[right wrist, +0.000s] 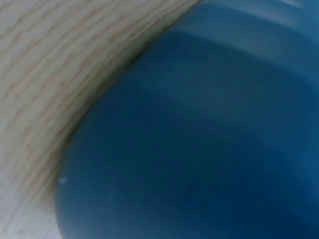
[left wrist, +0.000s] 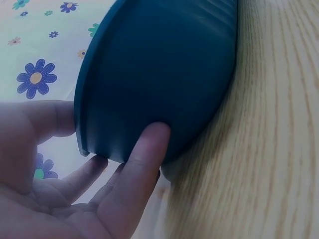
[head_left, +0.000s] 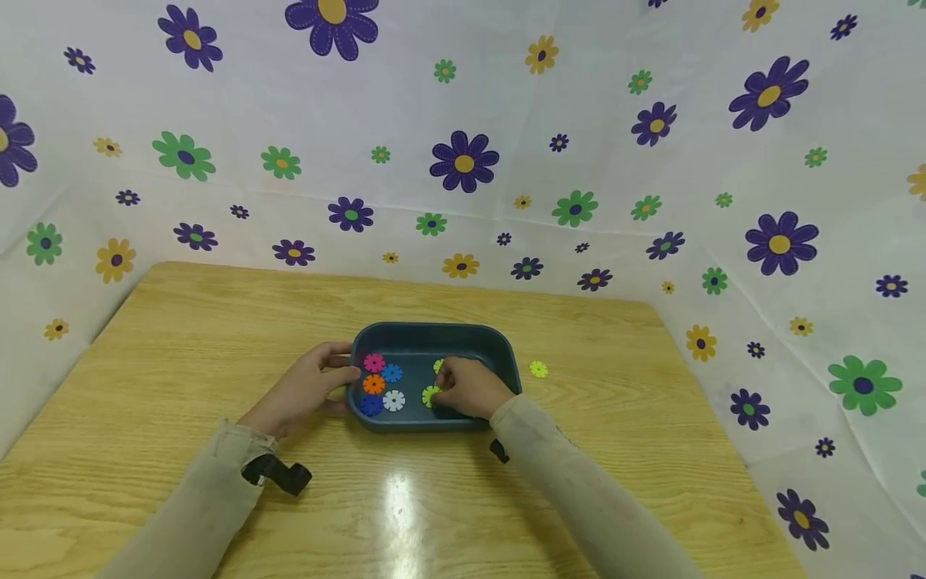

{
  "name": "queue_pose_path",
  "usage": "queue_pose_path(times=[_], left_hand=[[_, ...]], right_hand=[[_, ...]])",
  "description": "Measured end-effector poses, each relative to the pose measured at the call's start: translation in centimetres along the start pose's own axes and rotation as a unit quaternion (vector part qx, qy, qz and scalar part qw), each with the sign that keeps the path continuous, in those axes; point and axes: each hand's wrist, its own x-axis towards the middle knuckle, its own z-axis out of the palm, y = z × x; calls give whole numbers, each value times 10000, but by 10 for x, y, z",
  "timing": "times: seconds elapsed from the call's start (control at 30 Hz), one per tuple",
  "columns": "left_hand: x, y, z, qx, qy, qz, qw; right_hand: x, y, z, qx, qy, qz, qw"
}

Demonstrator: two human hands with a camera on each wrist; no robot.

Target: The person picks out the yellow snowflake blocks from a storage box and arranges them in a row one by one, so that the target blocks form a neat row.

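A dark blue-green rectangular tray (head_left: 434,426) stands on the wooden table. My left hand (head_left: 307,390) holds its left end. The left wrist view shows those fingers (left wrist: 149,144) against the tray's outer wall. Inside, on the left, lie notched plastic snowflake discs: pink (head_left: 374,363), light blue (head_left: 392,373), orange (head_left: 373,384), dark blue (head_left: 371,405) and white (head_left: 394,400). Reaching in from the right, my right hand (head_left: 473,388) pinches a yellow-green disc (head_left: 430,396) at the tray floor. Another yellow-green disc (head_left: 438,366) is partly hidden behind that hand.
One more yellow-green disc (head_left: 538,369) lies on the table, right of the tray. White cloth printed with flowers (head_left: 463,161) hangs behind the table (head_left: 239,322) and along its sides. The right wrist view holds mostly the tray's outer wall (right wrist: 189,139).
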Motion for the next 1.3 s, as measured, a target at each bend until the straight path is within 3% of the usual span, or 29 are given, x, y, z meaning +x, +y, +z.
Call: queue_pose_path(times=[0.2,0.33,0.43,0.7,0.87,1.07,1.3], left_hand=[[0,-2,1,-18,18,12,10000],[-2,-1,1,3,4,31,10000],[-3,0,1,8,10,3,10000],[-4,2,1,0,34,7,10000],[-4,3,2,4,2,39,10000],[-4,2,3,39,14,45,10000],[-4,1,2,53,21,22,10000]], right_hand=[[-1,4,-4,746,-265,-191,9967],[-1,5,-8,1619,-422,-231,9856],[-2,4,-12,1969,-399,-148,9795],[-11,5,-30,2216,-239,-235,9746],[-21,16,-47,2504,-222,-330,9673],[-33,43,-68,2511,1,-274,9676],[-43,92,-93,2477,323,215,9681]])
